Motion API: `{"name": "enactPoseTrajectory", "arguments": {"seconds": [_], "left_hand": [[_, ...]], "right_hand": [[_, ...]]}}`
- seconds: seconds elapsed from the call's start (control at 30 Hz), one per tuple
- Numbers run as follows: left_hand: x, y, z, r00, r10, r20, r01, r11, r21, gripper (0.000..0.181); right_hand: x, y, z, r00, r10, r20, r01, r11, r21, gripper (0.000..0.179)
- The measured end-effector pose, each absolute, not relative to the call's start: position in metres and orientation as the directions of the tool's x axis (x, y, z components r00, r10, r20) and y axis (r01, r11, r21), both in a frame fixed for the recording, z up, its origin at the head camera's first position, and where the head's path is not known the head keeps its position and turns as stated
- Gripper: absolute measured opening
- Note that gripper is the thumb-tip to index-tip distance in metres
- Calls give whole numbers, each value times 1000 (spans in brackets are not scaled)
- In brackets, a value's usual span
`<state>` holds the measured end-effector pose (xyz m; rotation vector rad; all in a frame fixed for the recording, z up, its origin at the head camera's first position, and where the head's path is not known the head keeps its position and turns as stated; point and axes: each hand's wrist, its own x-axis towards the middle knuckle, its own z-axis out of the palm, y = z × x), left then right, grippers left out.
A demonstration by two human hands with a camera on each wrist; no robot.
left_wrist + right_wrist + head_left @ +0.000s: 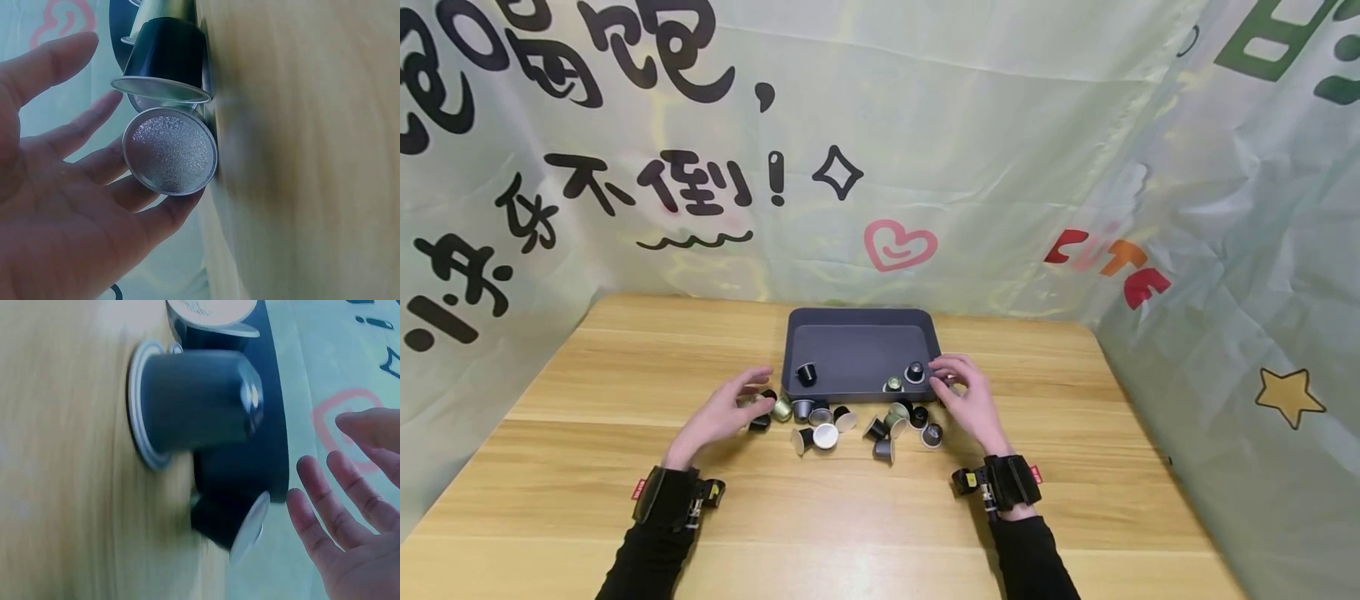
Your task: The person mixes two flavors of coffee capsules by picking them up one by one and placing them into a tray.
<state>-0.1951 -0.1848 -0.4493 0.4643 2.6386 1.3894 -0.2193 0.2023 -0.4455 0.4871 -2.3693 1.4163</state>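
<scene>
Coffee capsules (825,436) lie loose on the table along the front of a dark grey tray (861,392). Inside the tray are a black capsule (807,374) on the left, and a green capsule (892,384) and a dark capsule (914,372) at the right. My left hand (722,412) is beside the leftmost capsules, its fingers spread; in the left wrist view they reach behind a foil-faced capsule (170,151), and touching is hard to tell. My right hand (970,396) hovers by the tray's right front corner. Its fingers (325,522) are loosely extended, apart from a tilted black capsule (228,519).
The wooden table (865,533) carries the tray near its back edge. A printed cloth (985,167) hangs behind the table and along its right side. Wrist cameras (711,493) are strapped to both forearms.
</scene>
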Motion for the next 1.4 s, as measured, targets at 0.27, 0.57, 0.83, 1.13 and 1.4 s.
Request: {"name": "enactPoseTrajectory", "arguments": {"seconds": [0.27, 0.57, 0.83, 1.13, 1.4], "left_hand": [[-194, -185, -451, -939, 340, 52, 243, 547, 801, 56], [-194, -186, -451, -934, 354, 50, 253, 555, 792, 54], [-193, -188, -449, -932, 358, 53, 257, 553, 792, 54], [-192, -188, -448, -933, 358, 34, 244, 561, 791, 49], [-190, -182, -447, -939, 343, 12, 228, 596, 770, 41]], "right_hand": [[-202, 206, -416, -902, -42, 429, -403, 437, -804, 22], [-202, 208, -415, -910, -8, 415, -376, 437, -817, 24], [-200, 207, -414, -920, -21, 391, -359, 441, -823, 23], [-198, 205, -413, -911, -23, 412, -381, 427, -820, 21], [-198, 205, -415, -915, -29, 402, -376, 421, -826, 22]]}}
